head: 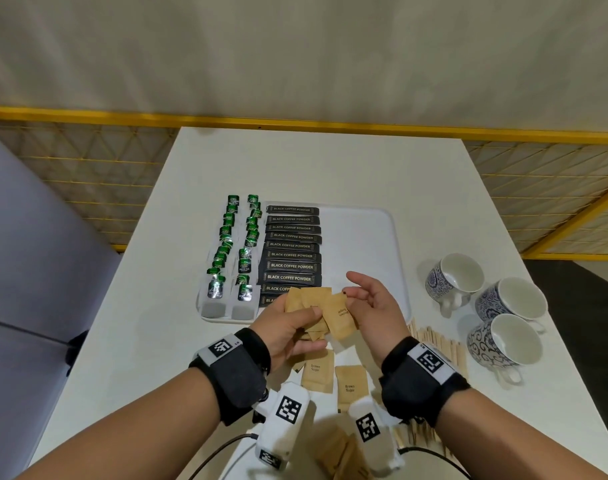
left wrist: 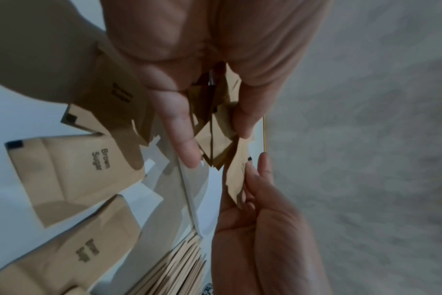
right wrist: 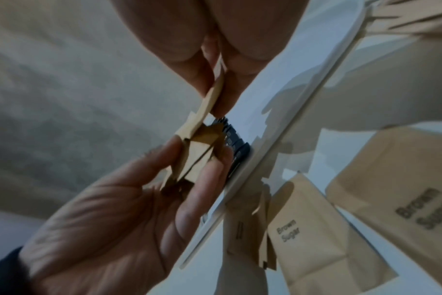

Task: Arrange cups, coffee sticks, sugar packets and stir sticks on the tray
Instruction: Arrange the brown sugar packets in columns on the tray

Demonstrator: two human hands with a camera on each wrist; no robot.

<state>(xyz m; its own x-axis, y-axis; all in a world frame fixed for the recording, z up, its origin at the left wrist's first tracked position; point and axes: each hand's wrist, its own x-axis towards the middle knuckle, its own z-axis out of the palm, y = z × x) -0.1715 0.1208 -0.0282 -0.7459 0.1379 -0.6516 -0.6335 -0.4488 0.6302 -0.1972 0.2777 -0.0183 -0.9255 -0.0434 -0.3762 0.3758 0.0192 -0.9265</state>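
My left hand (head: pixel 295 320) grips a fanned bundle of brown sugar packets (head: pixel 307 301) above the near edge of the white tray (head: pixel 382 237). My right hand (head: pixel 361 299) pinches one packet (head: pixel 340 318) at the bundle's right side. In the right wrist view that packet (right wrist: pixel 212 99) sits between my thumb and a finger, and the left hand's bundle (right wrist: pixel 197 155) is just below. Black coffee sticks (head: pixel 292 254) lie in a row on the tray's left part. Three patterned cups (head: pixel 455 275) stand on the table to the right, wooden stir sticks (head: pixel 437 341) beside them.
Loose brown sugar packets (head: pixel 316 372) lie on the table under my wrists. Two rows of green tea bags (head: pixel 233 254) fill the tray's left edge. The right part of the tray is bare. A yellow railing (head: pixel 295 119) runs behind the table.
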